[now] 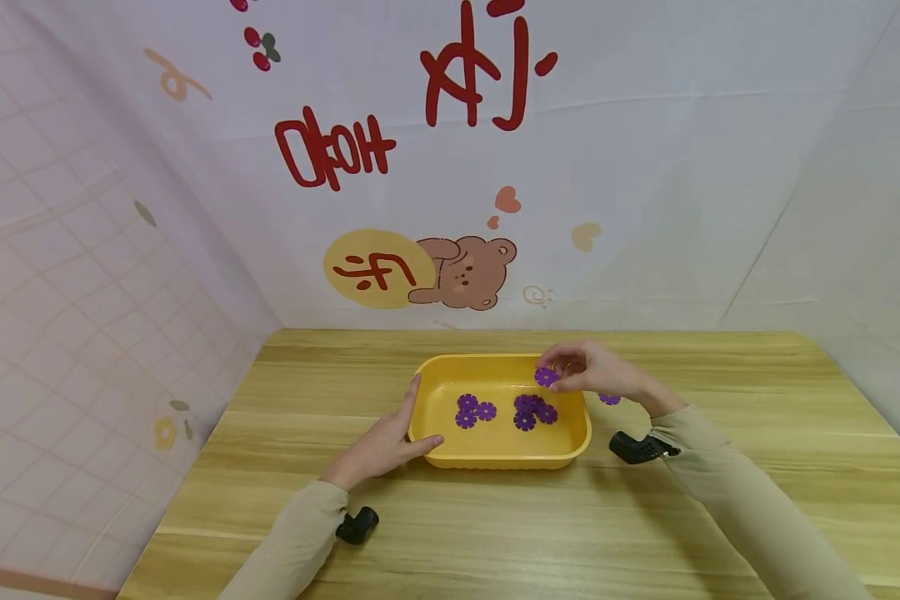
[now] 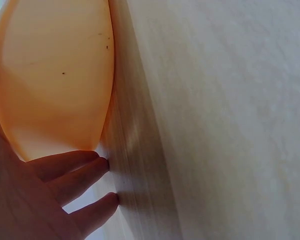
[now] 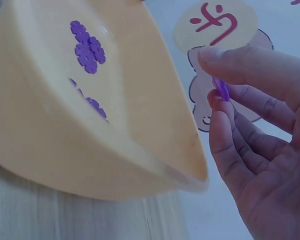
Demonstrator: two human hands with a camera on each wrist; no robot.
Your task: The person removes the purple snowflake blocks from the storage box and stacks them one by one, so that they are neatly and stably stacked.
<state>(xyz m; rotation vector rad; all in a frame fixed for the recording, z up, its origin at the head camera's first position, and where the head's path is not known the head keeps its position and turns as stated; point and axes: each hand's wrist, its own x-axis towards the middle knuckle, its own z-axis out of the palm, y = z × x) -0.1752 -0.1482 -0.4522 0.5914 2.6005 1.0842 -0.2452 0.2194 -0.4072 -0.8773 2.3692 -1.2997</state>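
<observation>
A yellow plastic basin (image 1: 495, 457) stands on the table, with two clusters of purple snowflake discs (image 1: 467, 419) (image 1: 525, 420) on its floor. Against its left end rests my left hand (image 1: 378, 447), thumb over the near rim corner and fingers fairly straight along the outside wall. The left wrist view shows spread fingertips (image 2: 112, 198) low by the wall and tabletop. Above the basin's far right corner, my right hand (image 1: 591, 371) pinches a purple snowflake disc (image 1: 546, 377) between thumb and fingers. In the right wrist view that disc (image 3: 221, 89) is seen nearly edge-on.
Another purple disc (image 1: 609, 399) lies on the wooden table (image 1: 510, 533) just right of the basin, partly hidden by the right forearm. A white printed cloth (image 1: 645, 167) hangs behind the table. Each wrist carries a black device (image 1: 633, 448).
</observation>
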